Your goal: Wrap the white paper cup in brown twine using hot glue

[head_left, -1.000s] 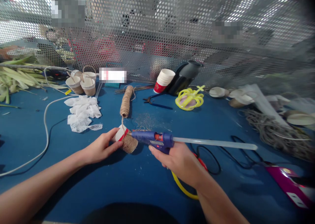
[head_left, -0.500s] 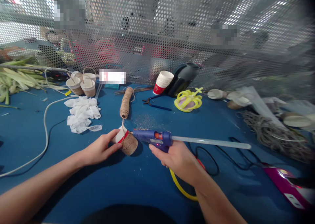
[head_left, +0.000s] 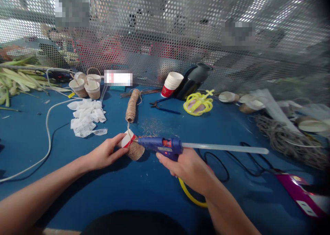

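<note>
My left hand (head_left: 108,153) is closed round the white and red end of a paper cup (head_left: 126,141), which lies tilted on its side. Brown twine (head_left: 135,150) is wound about the cup's other part. One strand runs up from it to a long roll of twine (head_left: 132,106). In my right hand (head_left: 189,168) is a blue hot glue gun (head_left: 157,145), with a red light lit on its body. A long translucent glue stick (head_left: 224,147) sticks out of its back. The gun's nozzle is at the cup, by the edge of the wound twine.
Beyond my hands are blue pliers (head_left: 165,108), a stack of paper cups (head_left: 173,83), a dark flask (head_left: 196,80) and a yellow crown-shaped piece (head_left: 198,104). White lace (head_left: 86,118) and small twine-wrapped buckets (head_left: 92,90) stand left. A purple power strip (head_left: 296,193) and grey cord (head_left: 288,138) lie right.
The glue gun's nozzle has shifted slightly along the cup, and the gun sits a touch further right. Both hands keep their holds. The whole view has tilted a little.
</note>
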`<state>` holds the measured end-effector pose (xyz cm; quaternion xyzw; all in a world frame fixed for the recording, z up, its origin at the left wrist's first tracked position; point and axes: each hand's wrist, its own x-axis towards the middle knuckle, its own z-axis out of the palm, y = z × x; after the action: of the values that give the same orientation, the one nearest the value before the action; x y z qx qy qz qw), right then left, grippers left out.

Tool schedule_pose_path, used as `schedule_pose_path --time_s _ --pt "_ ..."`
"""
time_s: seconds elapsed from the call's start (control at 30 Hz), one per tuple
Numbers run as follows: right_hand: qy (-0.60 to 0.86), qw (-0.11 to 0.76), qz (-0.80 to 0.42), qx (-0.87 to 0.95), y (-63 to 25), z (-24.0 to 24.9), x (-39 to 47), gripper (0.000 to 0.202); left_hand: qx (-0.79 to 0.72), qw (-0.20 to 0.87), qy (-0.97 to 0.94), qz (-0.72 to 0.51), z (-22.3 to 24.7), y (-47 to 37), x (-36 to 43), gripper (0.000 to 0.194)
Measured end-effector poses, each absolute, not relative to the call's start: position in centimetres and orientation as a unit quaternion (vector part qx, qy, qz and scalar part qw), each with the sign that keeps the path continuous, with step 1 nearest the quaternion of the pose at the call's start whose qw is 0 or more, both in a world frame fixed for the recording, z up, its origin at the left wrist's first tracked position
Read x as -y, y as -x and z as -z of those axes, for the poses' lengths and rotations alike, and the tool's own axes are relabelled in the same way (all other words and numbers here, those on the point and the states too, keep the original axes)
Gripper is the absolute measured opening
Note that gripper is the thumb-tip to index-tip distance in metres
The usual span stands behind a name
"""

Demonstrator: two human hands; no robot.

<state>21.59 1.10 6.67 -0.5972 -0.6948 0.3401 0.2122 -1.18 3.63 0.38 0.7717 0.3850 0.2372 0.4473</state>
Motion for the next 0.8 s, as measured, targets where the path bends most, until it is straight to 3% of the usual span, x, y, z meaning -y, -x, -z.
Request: schedule_pose_path --time_s 0.8 --pt "0.603 0.193 -0.278 0.722 -22.4 -5.7 -0.8 0.02 -0.373 0.454 -0.772 -0.243 -0.4 1.2 -3.6 0.034"
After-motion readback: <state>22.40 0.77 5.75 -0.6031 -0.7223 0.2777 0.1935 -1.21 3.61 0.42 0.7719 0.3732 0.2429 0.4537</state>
